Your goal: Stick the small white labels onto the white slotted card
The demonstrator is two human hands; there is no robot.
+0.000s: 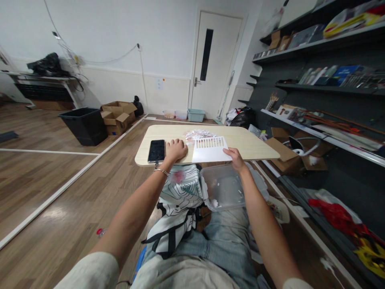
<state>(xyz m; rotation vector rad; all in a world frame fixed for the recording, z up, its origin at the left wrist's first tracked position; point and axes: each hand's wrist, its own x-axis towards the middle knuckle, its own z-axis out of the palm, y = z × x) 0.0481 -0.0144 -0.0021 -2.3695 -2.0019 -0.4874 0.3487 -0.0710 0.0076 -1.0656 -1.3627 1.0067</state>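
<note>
A white sheet (pixel 209 154) with a row of slots cut along its far side lies at the near edge of the pale table (pixel 255 146). My right hand (pixel 236 157) pinches its right edge between thumb and fingers. My left hand (pixel 176 150) rests palm down on the table, left of the sheet, its fingers curled; whatever may be under them is hidden. Just left of that hand is a black phone (pixel 157 151). Beyond the sheet lies a loose pile of small white and reddish pieces (pixel 200 135).
A clear plastic tub (pixel 224 186) with a few white scraps sits on my lap beneath the table edge, beside a black-and-white patterned cloth (pixel 183 192). Loaded shelves (pixel 325 86) line the right side. A black bin (pixel 86 126) and cardboard boxes (pixel 118 116) stand at left.
</note>
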